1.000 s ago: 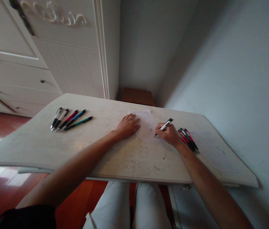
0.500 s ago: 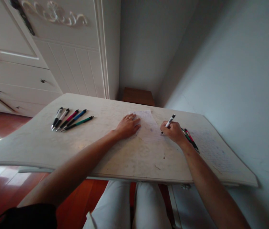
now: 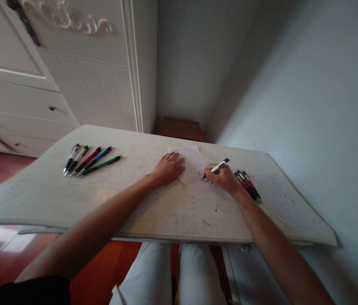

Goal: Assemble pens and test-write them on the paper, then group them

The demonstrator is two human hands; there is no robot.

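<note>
Since the earlier frame, the right hand (image 3: 223,178) has slid leftward over the written sheet (image 3: 194,162), uncovering more of the bunched pens (image 3: 249,181) beside its wrist. It is clamped on a white-and-black pen (image 3: 220,165), thumb and fingers pinched low on the slanting barrel, with the tip down at the sheet. The left hand (image 3: 167,168) rests flat, fingers slightly apart, over the sheet's left side on the worktop (image 3: 153,212). The pen should be light and stiff, its smooth upper barrel probably a little slippery, so the dark part just above the tip seems the surest hold. The sheet looks thin and limp, likely to crease, tear or skid; flat fingers near an edge suit it better than a pinch.
</note>
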